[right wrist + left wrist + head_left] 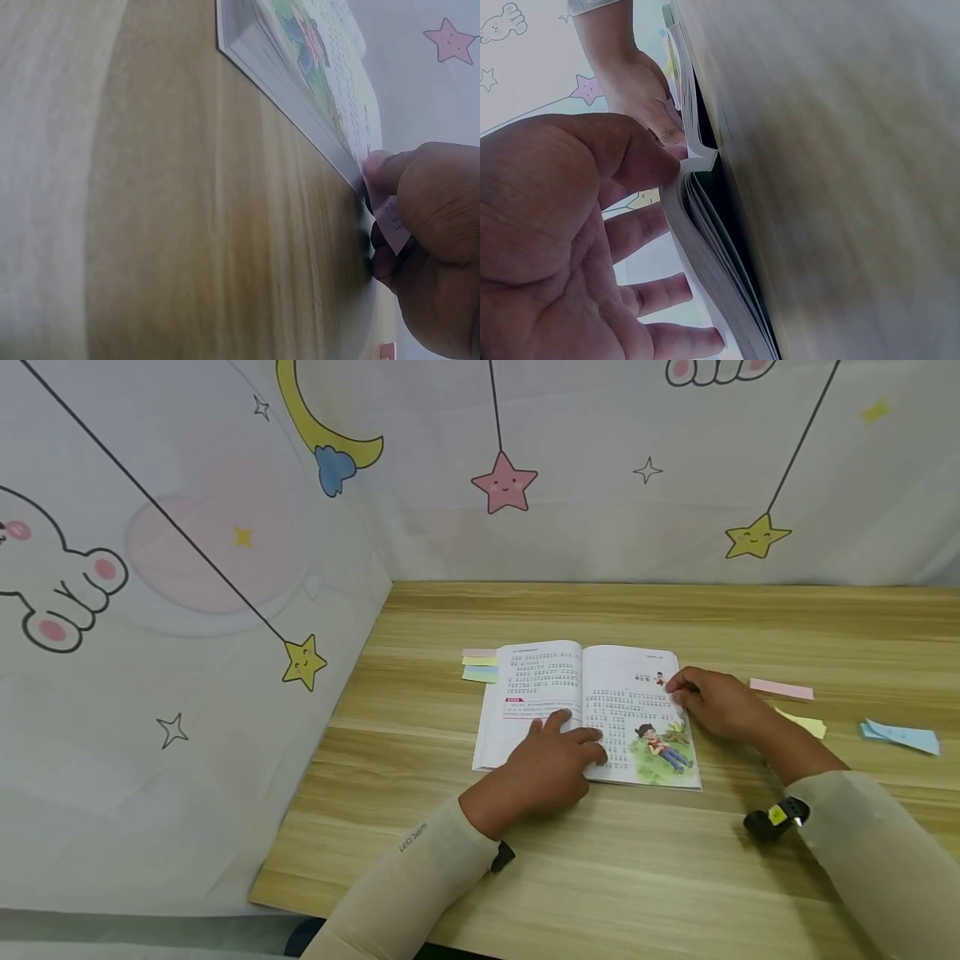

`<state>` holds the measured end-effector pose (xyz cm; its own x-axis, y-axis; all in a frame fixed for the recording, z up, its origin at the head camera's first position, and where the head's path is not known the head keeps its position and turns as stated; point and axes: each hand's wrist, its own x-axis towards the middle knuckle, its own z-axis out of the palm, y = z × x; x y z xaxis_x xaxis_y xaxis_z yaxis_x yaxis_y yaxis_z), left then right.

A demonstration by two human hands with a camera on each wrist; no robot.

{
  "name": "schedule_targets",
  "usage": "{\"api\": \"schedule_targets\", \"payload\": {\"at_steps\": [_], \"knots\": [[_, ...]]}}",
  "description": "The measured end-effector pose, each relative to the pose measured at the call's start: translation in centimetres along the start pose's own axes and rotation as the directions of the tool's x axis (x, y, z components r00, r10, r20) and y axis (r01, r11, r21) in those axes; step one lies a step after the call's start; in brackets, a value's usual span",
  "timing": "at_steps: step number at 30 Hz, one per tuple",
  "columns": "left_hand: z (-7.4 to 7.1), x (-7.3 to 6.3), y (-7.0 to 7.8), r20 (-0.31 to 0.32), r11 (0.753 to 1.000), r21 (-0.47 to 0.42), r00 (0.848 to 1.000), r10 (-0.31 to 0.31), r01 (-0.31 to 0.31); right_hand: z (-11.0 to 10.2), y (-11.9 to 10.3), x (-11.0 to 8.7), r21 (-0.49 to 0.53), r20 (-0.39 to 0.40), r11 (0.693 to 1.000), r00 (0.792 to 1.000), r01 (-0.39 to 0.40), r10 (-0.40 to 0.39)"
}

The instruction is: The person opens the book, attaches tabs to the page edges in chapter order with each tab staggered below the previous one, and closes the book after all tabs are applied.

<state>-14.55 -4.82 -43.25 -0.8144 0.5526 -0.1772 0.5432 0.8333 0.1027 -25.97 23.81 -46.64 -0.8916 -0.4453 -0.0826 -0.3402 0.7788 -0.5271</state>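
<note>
Wood-grain tbl (pixel 637 877) stands agst wht walls (pixel 585 547) w/ cartoon moon (pixel 302 418) & stars (pixel 505 485).

Open book (pixel 540 664): lower middle covered by left hand (pixel 551 766), right edge obstructed by right hand (pixel 716 702). Passage left behind, over wooden tabletop (pixel 622 614), bounded by printed backdrop (pixel 592 547). Farther right, tabletop interrupted by pink strip (pixel 782 690), yellow strip (pixel 808 723), blue strips (pixel 903 737).
</note>
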Motion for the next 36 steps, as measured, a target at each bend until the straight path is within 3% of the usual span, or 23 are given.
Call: {"api": "schedule_targets", "payload": {"at_steps": [5, 10, 12, 17, 19, 23, 26, 31, 34, 36], "knots": [[-0.2, 0.0, 0.2, 0.001, 1.000, -0.003, 1.000, 0.000, 0.000, 0.0, -0.1, -0.2, -0.008, -0.033, 1.000, 0.999, 0.012, -0.012], [-0.2, 0.0, 0.2, -0.001, 1.000, -0.010, 1.000, -0.004, 0.004, 0.2, -0.5, -1.1, -0.146, -0.189, 0.989, 0.980, 0.033, -0.060], [-0.3, 0.0, 0.2, -0.001, 1.000, -0.012, 1.000, -0.004, 0.004, 0.3, -0.8, -1.7, -0.248, -0.227, 0.968, 0.968, 0.048, -0.106], [-0.3, 0.0, 0.2, 0.004, 1.000, -0.004, 1.000, 0.000, 0.000, 0.4, -1.6, -3.7, -0.407, -0.189, 0.909, 0.965, 0.092, -0.182], [-0.3, 0.0, 0.2, 0.006, 1.000, 0.001, 1.000, 0.002, -0.002, 0.5, -2.0, -4.8, -0.394, -0.165, 0.913, 0.969, 0.105, -0.182], [-0.3, 0.0, 0.2, 0.017, 1.000, -0.016, 1.000, 0.003, -0.003, 1.2, -3.0, -7.2, -0.275, -0.143, 0.957, 0.980, 0.095, -0.139], [-0.3, 0.0, 0.1, 0.020, 0.999, -0.032, 1.000, 0.008, -0.007, 2.2, -3.7, -9.0, -0.187, -0.209, 0.982, 0.977, 0.007, -0.047], [-0.2, -0.1, -0.1, 0.014, 0.999, -0.049, 1.000, 0.017, -0.016, 4.5, -5.0, -11.1, -0.100, -0.287, 0.987, 0.953, -0.126, 0.093], [-0.2, -0.1, -0.2, 0.011, 0.998, -0.059, 1.000, 0.014, -0.013, 5.6, -5.7, -11.7, -0.109, -0.293, 0.989, 0.954, -0.099, 0.063], [-0.2, -0.1, -0.2, 0.007, 0.998, -0.067, 1.000, 0.013, -0.013, 6.1, -6.1, -12.0, -0.132, -0.330, 0.989, 0.944, -0.060, 0.013]]}}
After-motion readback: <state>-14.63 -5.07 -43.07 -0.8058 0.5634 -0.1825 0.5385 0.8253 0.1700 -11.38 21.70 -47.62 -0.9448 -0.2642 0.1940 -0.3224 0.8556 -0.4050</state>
